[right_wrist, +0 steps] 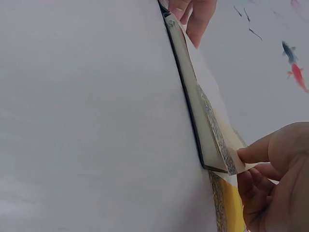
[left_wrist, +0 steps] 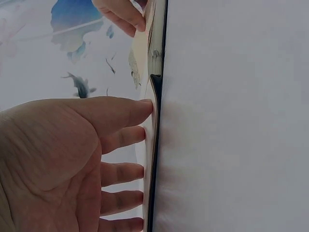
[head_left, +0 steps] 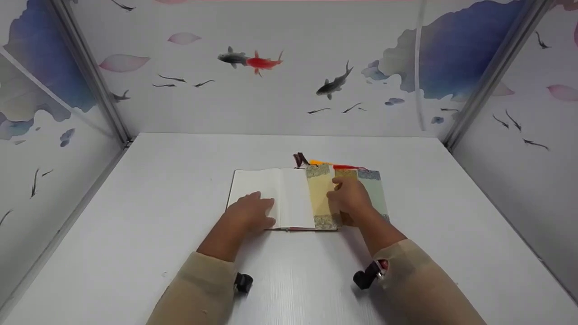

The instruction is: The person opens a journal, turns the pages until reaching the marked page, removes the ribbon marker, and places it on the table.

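A notebook (head_left: 295,198) lies spread flat on the white table, its pages blank. My left hand (head_left: 253,211) rests on the left page with straight fingers; the left wrist view shows thumb and fingertips (left_wrist: 146,105) touching the paper near the lower edge. On the right page lies a cream bookmark (head_left: 319,194) with grey patterned ends. My right hand (head_left: 352,195) pinches its right edge, thumb above and fingers underneath. Partly hidden under that hand is a brown bookmark (head_left: 346,173). Farther right lies a pale green bookmark (head_left: 375,194).
Dark brown (head_left: 300,160), orange (head_left: 319,162) and red tassels (head_left: 347,167) stick out past the bookmarks' far ends. White table surface (head_left: 289,280) surrounds the notebook. Panels printed with fish and petals (head_left: 280,90) stand at the back and both sides.
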`<state>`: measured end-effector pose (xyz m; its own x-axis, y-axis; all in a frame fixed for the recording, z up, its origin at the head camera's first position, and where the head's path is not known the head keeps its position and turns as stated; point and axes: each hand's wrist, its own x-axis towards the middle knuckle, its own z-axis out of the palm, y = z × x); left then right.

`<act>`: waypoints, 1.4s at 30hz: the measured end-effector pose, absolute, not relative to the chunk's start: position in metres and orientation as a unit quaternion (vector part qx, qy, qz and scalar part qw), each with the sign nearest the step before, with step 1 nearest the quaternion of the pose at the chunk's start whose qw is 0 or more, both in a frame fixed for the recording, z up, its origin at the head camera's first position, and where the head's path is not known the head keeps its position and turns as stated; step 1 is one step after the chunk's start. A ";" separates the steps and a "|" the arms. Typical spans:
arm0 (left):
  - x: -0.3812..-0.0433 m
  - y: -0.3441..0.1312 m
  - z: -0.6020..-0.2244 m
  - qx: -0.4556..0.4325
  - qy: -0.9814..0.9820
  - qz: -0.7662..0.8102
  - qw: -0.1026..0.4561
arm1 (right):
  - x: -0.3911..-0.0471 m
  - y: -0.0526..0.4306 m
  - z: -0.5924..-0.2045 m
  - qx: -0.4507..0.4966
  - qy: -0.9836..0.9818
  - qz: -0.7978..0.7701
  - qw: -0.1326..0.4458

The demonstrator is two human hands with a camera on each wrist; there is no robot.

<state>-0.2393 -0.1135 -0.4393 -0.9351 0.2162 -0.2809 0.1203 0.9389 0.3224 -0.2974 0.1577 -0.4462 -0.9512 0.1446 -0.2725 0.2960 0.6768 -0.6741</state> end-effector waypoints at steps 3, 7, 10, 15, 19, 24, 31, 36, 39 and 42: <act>-0.240 -0.114 -0.440 0.088 0.972 0.151 0.160 | -0.301 0.160 -0.445 0.128 0.902 -0.399 0.102; -0.241 -0.114 -0.440 0.088 0.970 0.155 0.165 | -0.307 0.167 -0.442 0.151 0.881 -0.435 0.108; -0.242 -0.114 -0.440 0.089 0.969 0.157 0.167 | -0.311 0.177 -0.438 0.165 0.859 -0.473 0.108; -0.241 -0.114 -0.439 0.093 0.970 0.154 0.164 | -0.314 0.204 -0.427 0.164 0.822 -0.537 0.096; -0.241 -0.115 -0.438 0.092 0.970 0.152 0.167 | -0.315 0.230 -0.421 0.175 0.807 -0.557 0.086; -0.241 -0.115 -0.439 0.097 0.970 0.150 0.165 | -0.313 0.264 -0.423 0.178 0.806 -0.559 0.082; -0.240 -0.116 -0.440 0.106 0.971 0.144 0.161 | -0.313 0.304 -0.432 0.204 0.812 -0.540 0.092; -0.240 -0.116 -0.439 0.108 0.971 0.141 0.160 | -0.314 0.325 -0.437 0.243 0.816 -0.515 0.094; -0.240 -0.115 -0.438 0.103 0.971 0.143 0.160 | -0.312 0.336 -0.441 0.258 0.817 -0.507 0.095; -0.240 -0.114 -0.437 0.098 0.971 0.145 0.162 | -0.311 0.345 -0.446 0.259 0.818 -0.504 0.099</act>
<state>-0.2397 -0.1140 -0.4369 -0.9283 0.2368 -0.2865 0.1427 0.9388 0.3136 -0.3107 0.3451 -0.4458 -0.8458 0.3238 -0.4240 0.5242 0.3570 -0.7732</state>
